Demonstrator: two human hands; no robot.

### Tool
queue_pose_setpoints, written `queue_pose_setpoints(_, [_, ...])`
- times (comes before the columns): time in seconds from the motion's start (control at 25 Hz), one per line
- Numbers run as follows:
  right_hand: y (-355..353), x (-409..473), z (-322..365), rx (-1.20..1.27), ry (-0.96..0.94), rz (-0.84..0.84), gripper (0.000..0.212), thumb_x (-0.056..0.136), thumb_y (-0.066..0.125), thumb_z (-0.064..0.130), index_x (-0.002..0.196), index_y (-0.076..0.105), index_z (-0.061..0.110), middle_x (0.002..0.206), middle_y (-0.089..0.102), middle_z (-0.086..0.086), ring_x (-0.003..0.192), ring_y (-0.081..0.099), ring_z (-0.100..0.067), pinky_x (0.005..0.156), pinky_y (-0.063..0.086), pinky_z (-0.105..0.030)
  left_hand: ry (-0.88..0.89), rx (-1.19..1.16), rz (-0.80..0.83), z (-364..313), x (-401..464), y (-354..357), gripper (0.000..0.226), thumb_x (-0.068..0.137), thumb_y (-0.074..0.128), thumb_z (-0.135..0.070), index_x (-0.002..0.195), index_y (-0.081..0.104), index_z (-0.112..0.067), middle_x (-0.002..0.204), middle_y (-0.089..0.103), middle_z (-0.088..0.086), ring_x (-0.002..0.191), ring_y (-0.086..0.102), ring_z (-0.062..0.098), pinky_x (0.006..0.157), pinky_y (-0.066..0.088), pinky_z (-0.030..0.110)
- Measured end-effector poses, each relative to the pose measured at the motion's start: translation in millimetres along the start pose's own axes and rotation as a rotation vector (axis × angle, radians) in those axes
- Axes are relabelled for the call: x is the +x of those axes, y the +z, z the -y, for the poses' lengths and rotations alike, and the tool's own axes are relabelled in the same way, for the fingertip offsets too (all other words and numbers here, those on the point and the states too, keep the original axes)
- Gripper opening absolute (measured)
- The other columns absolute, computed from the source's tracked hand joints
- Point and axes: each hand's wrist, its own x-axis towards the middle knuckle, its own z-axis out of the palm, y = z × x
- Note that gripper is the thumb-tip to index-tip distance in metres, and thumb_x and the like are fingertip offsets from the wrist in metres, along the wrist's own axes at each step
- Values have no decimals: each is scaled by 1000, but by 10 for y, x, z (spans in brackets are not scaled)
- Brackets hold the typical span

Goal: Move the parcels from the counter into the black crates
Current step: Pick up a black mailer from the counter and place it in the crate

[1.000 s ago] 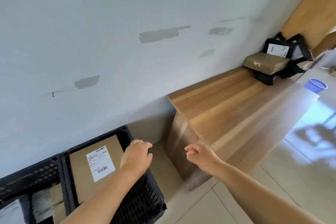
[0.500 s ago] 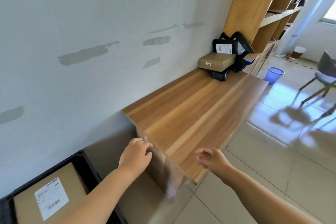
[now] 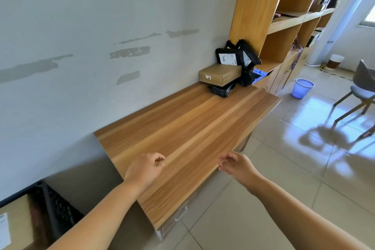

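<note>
Hands: as I reach over the long wooden counter's (image 3: 182, 128) near end, left hand (image 3: 143, 170) and right hand (image 3: 237, 165) hover loosely curled, holding nothing.
Parcels: one brown cardboard box (image 3: 220, 74) and several black poly mailers (image 3: 237, 57) at its far corner.
Crate: one black plastic crate (image 3: 52, 207) on the floor beyond the near end.

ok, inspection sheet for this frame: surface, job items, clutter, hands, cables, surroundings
Surface: long wooden counter, near end bare.
Job's things: brown cardboard box atop black plastic mailers at far end; black crate lower left holds a labelled box.
Clutter: nothing seen.
Grips: left hand and right hand loosely curled, holding nothing.
Cables: nothing seen.
Surroundings: wooden shelving, blue bin, grey chair.
</note>
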Motion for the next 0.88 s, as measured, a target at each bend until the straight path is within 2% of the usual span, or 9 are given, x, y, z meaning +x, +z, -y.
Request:
queue_pose_setpoints(0.08, [-305, 128, -63, 19, -13, -26, 24, 85, 58, 4, 94, 67, 25, 94, 72, -3, 95, 67, -24, 86, 54, -31, -1, -8, 2, -208, 135, 126, 26, 97, 49, -33, 121, 59, -30, 121, 60, -9, 85, 55, 2, 64, 42, 13])
queue_pose_setpoints(0.16, [-532, 263, -94, 30, -14, -51, 23, 85, 59, 5, 97, 67, 23, 92, 72, -3, 92, 68, -21, 81, 54, -27, -4, -23, -7, -360, 308, 202, 25, 97, 50, -32, 120, 60, -30, 123, 57, -7, 85, 56, 1, 63, 43, 11])
queue_pose_setpoints(0.28, [-914, 530, -160, 36, -1, -95, 20, 85, 61, 4, 97, 68, 18, 89, 71, -2, 84, 65, -17, 71, 49, -22, 18, -56, -27, -697, 722, 377, 23, 95, 53, -30, 117, 62, -29, 120, 58, -6, 87, 59, 3, 71, 50, 17])
queue_pose_setpoints(0.36, [-1205, 751, -192, 22, 6, -127, 19, 85, 61, 4, 98, 67, 17, 90, 70, -2, 84, 65, -16, 70, 48, -20, 43, -85, -24, -973, 1084, 518, 22, 95, 54, -30, 115, 62, -30, 120, 58, -5, 89, 59, 4, 75, 50, 21])
queue_pose_setpoints(0.52, [-1833, 1289, -124, 21, 7, -197, 20, 87, 59, 3, 96, 66, 19, 95, 71, -5, 93, 67, -26, 76, 53, -27, 72, -119, 20, -1469, 1866, 780, 22, 95, 54, -31, 115, 61, -31, 120, 58, -6, 66, 55, 3, 55, 41, 16])
queue_pose_setpoints(0.56, [-2002, 1446, -76, 17, 11, -214, 20, 87, 58, 3, 95, 65, 19, 95, 71, -6, 93, 67, -26, 78, 54, -28, 70, -125, 35, -1593, 2061, 833, 22, 94, 54, -31, 115, 62, -31, 120, 58, -6, 65, 53, 3, 54, 39, 16])
queue_pose_setpoints(0.68, [-2476, 1958, 67, 28, 12, -260, 17, 89, 58, 4, 97, 66, 17, 95, 71, -5, 89, 69, -20, 81, 54, -30, 85, -129, 61, -1968, 2651, 899, 23, 95, 53, -31, 116, 61, -30, 120, 58, -9, 76, 55, 2, 55, 38, 12])
queue_pose_setpoints(0.88, [-2948, 2632, 2, 60, 51, -244, 18, 89, 57, 2, 97, 66, 15, 95, 71, -6, 88, 69, -19, 78, 53, -27, 89, -133, 113, -2421, 3395, 1027, 25, 97, 51, -28, 119, 60, -26, 117, 61, -10, 80, 57, 1, 56, 39, 10])
